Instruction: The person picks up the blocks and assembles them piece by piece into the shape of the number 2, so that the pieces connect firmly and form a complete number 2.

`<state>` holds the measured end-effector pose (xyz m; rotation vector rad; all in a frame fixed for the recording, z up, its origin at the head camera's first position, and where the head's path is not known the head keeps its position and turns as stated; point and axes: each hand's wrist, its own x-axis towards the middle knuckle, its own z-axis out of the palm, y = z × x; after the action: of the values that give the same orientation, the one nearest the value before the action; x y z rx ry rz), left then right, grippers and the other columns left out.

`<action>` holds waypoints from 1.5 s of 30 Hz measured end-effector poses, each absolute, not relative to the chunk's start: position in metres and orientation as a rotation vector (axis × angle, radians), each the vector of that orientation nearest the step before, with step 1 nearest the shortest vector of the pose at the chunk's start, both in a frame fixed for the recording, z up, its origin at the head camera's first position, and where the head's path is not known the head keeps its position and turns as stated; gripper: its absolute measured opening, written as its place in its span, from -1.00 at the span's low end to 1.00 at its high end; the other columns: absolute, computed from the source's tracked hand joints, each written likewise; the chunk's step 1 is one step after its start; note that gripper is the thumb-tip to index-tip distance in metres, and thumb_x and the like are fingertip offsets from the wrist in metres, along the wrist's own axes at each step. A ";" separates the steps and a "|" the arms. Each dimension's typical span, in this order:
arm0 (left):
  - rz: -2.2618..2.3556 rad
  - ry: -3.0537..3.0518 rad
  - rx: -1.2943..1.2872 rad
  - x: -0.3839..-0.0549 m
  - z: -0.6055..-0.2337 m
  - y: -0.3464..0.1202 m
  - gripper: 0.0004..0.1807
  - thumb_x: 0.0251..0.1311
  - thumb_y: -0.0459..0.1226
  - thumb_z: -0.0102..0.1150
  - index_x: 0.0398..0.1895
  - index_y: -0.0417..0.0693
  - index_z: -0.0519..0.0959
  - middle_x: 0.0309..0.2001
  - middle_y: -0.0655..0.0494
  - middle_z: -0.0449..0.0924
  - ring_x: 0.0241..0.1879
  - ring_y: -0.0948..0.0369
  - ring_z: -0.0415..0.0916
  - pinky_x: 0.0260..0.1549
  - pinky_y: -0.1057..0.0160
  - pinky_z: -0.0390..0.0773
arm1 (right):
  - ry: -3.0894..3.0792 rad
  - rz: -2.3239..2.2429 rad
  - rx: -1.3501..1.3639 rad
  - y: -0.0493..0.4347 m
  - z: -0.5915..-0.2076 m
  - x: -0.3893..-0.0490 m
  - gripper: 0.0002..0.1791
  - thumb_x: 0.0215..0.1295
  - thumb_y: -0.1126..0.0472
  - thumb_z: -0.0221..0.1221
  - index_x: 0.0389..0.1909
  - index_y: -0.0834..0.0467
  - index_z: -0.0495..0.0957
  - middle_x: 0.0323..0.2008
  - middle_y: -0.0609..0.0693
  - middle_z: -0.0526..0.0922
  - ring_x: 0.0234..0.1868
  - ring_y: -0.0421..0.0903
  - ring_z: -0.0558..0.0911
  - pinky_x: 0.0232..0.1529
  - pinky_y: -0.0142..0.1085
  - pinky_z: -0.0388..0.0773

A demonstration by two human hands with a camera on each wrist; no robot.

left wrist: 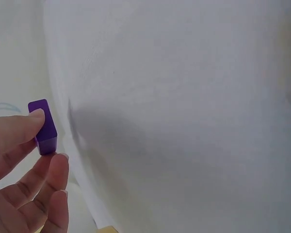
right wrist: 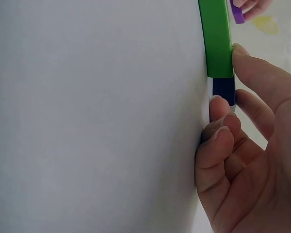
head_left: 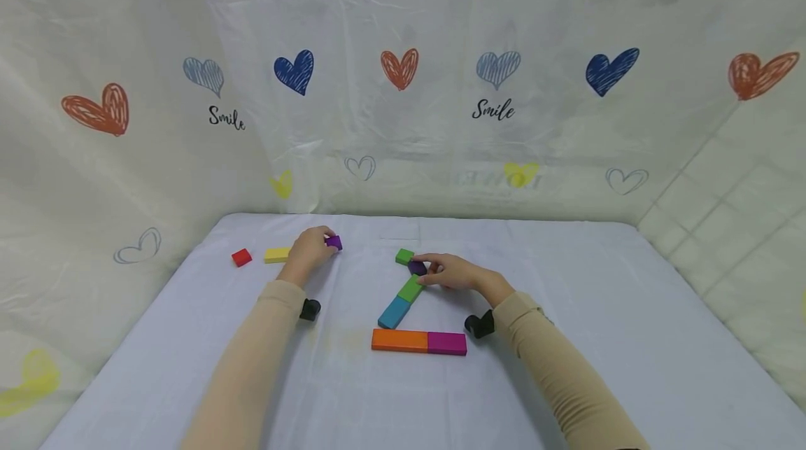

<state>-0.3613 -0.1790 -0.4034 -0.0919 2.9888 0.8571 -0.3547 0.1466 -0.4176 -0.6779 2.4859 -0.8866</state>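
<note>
- Head view: nearest the person, the orange block (head_left: 399, 340) and magenta block (head_left: 447, 343) lie end to end on the surface (head_left: 340, 401), well short of both hands, the magenta one in line with the right hand.
- Just short of the right hand and to its left, the blue block (head_left: 394, 313) meets the green block (head_left: 411, 289), the pair slanting up towards that hand's thumb.
- The right hand (head_left: 455, 273) grips the dark block (head_left: 417, 267) with curled fingers; its thumb lies against the green block. A light grip should serve best here: press too hard and the slanting line may twist. Squaring the dark block's end to the green one before letting go looks wise.
- At the right index fingertip sits the small green block (head_left: 404, 256); I cannot tell whether they touch. A nudge there could knock it out of place.
- The left hand (head_left: 308, 249) pinches the purple block (head_left: 334, 243) between thumb and fingers; whether it clears the surface is unclear. Holding it by its sides, away from the right hand, should leave that hand room.
- Left of the left hand, the yellow block (head_left: 276, 255) lies near, the red block (head_left: 241, 257) farther out.
</note>
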 end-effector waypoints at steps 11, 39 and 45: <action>0.852 2.982 -0.034 -0.361 -0.406 -0.167 -0.59 0.38 -0.26 0.26 0.24 -0.18 0.56 0.18 -0.24 0.57 0.18 -0.14 0.49 0.16 -0.13 0.47 | 2.491 -0.884 -0.654 0.146 -0.417 -0.354 -0.31 0.45 0.02 0.26 0.53 0.07 0.32 -0.10 0.03 0.52 -0.32 -0.11 0.47 -0.28 -0.30 0.39; 0.891 2.994 0.108 -0.359 -0.411 -0.124 -0.62 0.36 -0.28 0.30 0.21 -0.16 0.60 0.15 -0.17 0.61 0.15 -0.08 0.52 0.17 -0.10 0.48 | 2.484 -0.889 -0.660 0.149 -0.419 -0.355 -0.32 0.45 0.00 0.25 0.52 0.05 0.32 -0.10 0.03 0.54 -0.27 -0.09 0.49 -0.24 -0.29 0.43; 0.870 3.010 0.134 -0.361 -0.413 -0.115 -0.62 0.33 -0.29 0.33 0.18 -0.15 0.62 0.13 -0.16 0.63 0.14 -0.07 0.55 0.16 -0.07 0.50 | 2.485 -0.880 -0.658 0.148 -0.419 -0.355 -0.31 0.45 -0.02 0.25 0.53 0.03 0.32 -0.10 0.02 0.54 -0.28 -0.09 0.49 -0.24 -0.29 0.43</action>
<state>-0.3607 -0.1145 -0.4128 0.1342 3.0098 0.8705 -0.3552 0.1481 -0.4191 -0.6582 2.4852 -0.8800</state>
